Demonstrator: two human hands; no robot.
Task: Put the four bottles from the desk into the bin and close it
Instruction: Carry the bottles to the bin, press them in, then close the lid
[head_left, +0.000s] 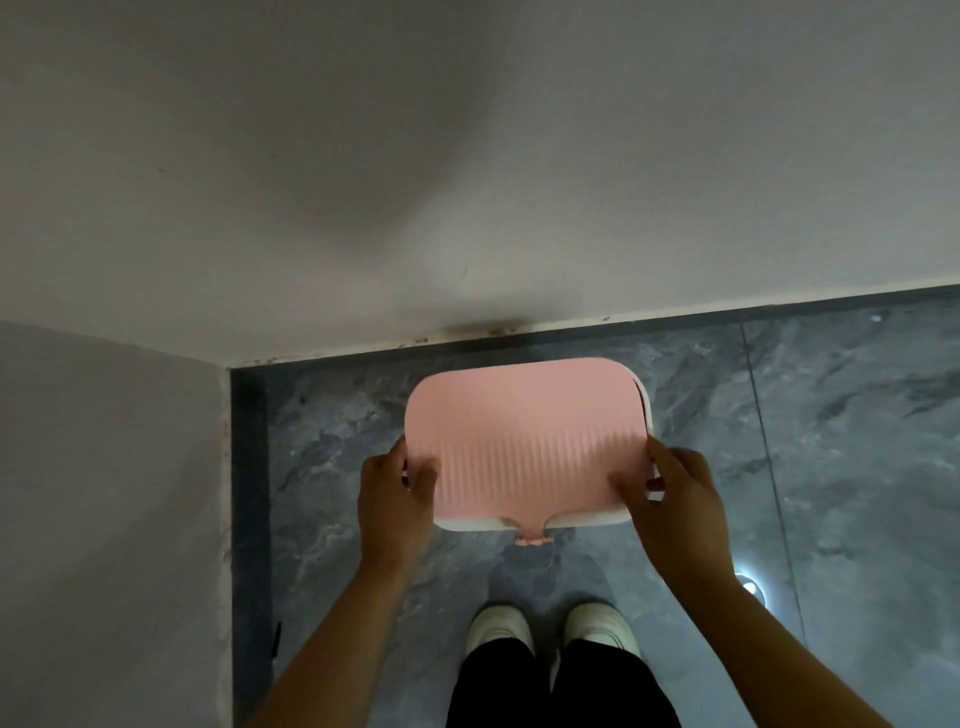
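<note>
The bin (643, 395) is stood on the grey tiled floor (857, 441), close to the white wall (467, 156). Its pink lid (524, 441) is gripped at both sides by the left hand (397, 499) and right hand (675, 493), thumbs on top. The lid is judged light, stiff plastic, best held by its side edges. Open floor is noted rightward. No bottles are visible.
</note>
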